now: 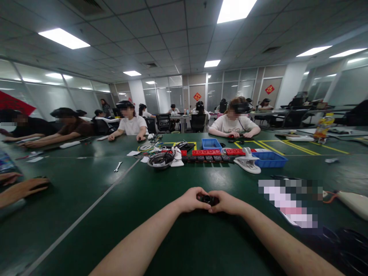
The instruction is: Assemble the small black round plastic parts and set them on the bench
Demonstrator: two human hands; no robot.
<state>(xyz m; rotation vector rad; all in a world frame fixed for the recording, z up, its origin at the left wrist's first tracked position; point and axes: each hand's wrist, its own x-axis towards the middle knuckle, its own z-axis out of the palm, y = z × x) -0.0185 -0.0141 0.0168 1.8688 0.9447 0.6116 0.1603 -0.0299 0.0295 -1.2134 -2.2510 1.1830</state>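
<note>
A small black object with a round opening [207, 199] is held low over the green table [161, 245], between both of my hands. My left hand [193, 199] curls its fingers and thumb round its left side. From the right, my right hand [223, 202] grips the same object, with the fingertips of both hands nearly meeting beneath it. Fingers cover much of the object, so its full shape is hidden.
Ahead stand red power strips [205, 152], a blue bin [270, 159], a white clip [247, 163] and a black bowl of cables [160, 160]. A wrench [117, 166] lies left. Another person's hand [24, 191] rests far left. Several people sit around.
</note>
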